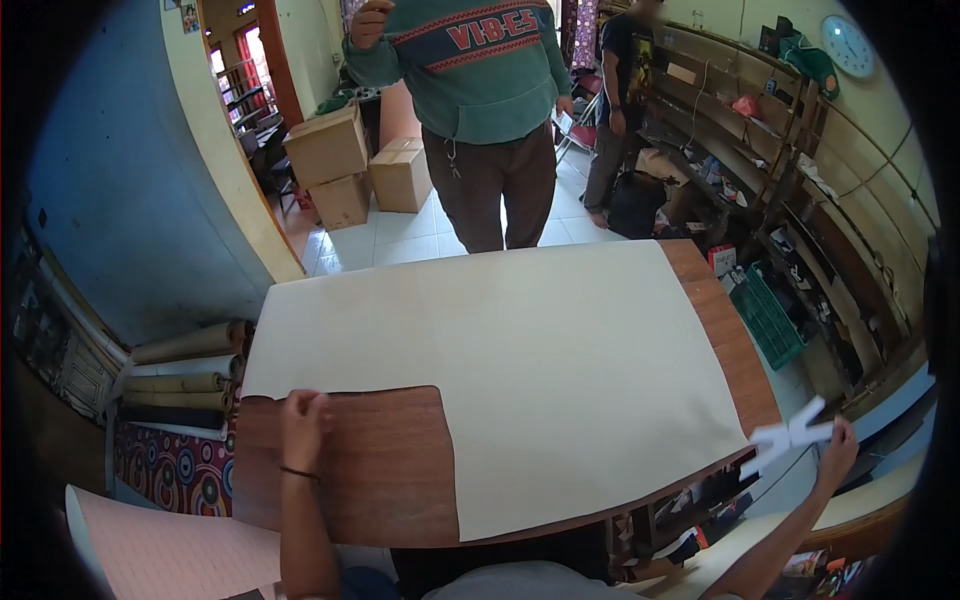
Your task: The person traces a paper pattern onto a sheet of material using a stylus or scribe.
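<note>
On the left, the left hand was curled at the notch in the pale sheet; whether its grip pinched the edge or held nothing, I couldn't tell. The sheet lay spread over the worktop, which showed brown inside the notch. On the right, the right hand grasped a crossed white piece by the sheet's near right corner. The step looked like handling that piece; moving it next called for a firm pinch.

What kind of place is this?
Probably a small workshop for cutting sheet material: a large pale sheet with a notched corner covers much of the wooden table, rolls of material are stacked beside it, and cardboard boxes stand behind.
</note>
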Demonstrator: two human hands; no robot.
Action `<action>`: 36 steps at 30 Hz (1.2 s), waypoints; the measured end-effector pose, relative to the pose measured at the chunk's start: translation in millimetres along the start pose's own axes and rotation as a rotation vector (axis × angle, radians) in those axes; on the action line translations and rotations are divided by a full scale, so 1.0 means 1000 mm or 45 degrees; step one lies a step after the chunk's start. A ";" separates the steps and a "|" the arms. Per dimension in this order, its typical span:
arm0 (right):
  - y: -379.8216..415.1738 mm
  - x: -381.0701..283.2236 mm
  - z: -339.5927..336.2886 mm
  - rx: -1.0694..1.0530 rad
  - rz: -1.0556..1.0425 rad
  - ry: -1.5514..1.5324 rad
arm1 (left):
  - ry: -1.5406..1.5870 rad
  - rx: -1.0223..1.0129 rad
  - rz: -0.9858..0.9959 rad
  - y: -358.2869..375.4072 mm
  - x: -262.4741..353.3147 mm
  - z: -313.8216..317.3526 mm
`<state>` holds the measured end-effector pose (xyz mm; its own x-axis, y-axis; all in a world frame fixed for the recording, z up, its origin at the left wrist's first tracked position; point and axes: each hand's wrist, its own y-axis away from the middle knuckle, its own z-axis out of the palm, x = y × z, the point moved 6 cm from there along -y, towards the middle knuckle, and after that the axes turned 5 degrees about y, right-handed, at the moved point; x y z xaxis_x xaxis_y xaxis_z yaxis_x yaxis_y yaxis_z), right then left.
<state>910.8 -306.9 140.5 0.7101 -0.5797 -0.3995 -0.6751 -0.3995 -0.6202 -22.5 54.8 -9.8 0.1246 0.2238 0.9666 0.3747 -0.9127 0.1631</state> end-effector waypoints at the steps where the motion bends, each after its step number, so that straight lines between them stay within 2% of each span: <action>1: 0.002 0.001 0.000 -0.006 0.001 0.002 | -0.028 -0.201 0.133 0.012 0.021 0.027; 3: 0.003 -0.153 0.017 -0.205 0.027 -0.500 | -0.020 -0.575 0.315 0.045 0.059 0.101; 4: 0.015 -0.199 0.046 -0.405 -0.035 -0.718 | -0.030 -0.750 0.347 0.067 0.076 0.130; 5: 0.038 -0.269 0.058 -0.618 0.069 -0.752 | 0.087 -0.966 0.333 0.093 0.089 0.161; 6: 0.053 -0.308 0.089 -0.778 -0.177 -0.849 | 0.208 -1.182 0.314 0.117 0.097 0.189; 8: 0.094 -0.388 0.133 -1.060 -0.293 -1.084 | 0.419 -1.527 0.062 0.141 0.090 0.236; 9: 0.112 -0.417 0.155 -1.160 -0.458 -1.073 | 0.415 -1.525 0.064 0.139 0.084 0.250; 11: 0.145 -0.455 0.185 -1.321 -0.405 -1.244 | 0.210 -1.552 0.160 0.133 0.068 0.273; 12: 0.157 -0.460 0.208 -1.364 -0.264 -1.333 | 0.206 -1.551 0.169 0.130 0.064 0.277; 13: 0.171 -0.461 0.229 -1.405 -0.114 -1.425 | 0.230 -1.432 0.153 0.124 0.058 0.274; 14: 0.179 -0.462 0.237 -1.298 -0.088 -1.454 | 0.252 -1.310 0.139 0.116 0.051 0.271; 15: 0.182 -0.456 0.247 -1.296 -0.090 -1.462 | 0.247 -1.308 0.145 0.115 0.041 0.274; 17: 0.178 -0.432 0.260 -1.109 -0.059 -1.344 | 0.389 -1.089 0.262 0.106 0.028 0.269; 18: 0.175 -0.433 0.247 -1.213 0.079 -1.322 | 0.390 -1.091 0.253 0.105 0.026 0.270; 19: 0.174 -0.431 0.250 -1.213 0.077 -1.311 | 0.465 -1.058 0.213 0.102 0.023 0.271; 22: 0.172 -0.425 0.268 -1.006 0.302 -1.678 | 0.529 -1.012 0.167 0.096 0.023 0.276; 23: 0.181 -0.416 0.269 -1.027 0.332 -1.664 | 0.512 -0.998 0.151 0.100 0.017 0.271; 27: 0.167 -0.421 0.270 -1.199 0.082 -1.563 | 0.507 -0.962 0.175 0.095 0.011 0.273; 29: 0.175 -0.421 0.262 -1.177 0.168 -1.442 | 0.548 -0.985 0.113 0.093 0.001 0.272; 30: 0.177 -0.422 0.258 -1.170 0.264 -1.502 | 0.591 -0.995 0.090 0.094 0.001 0.272; 36: 0.182 -0.427 0.274 -1.182 0.132 -1.400 | 0.561 -1.003 0.119 0.095 0.007 0.274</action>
<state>539.1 62.5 13.6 0.1534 0.0250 -0.9879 -0.3121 -0.9473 -0.0725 265.8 63.3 -41.3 -0.3007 0.1339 0.9443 -0.3764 -0.9264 0.0115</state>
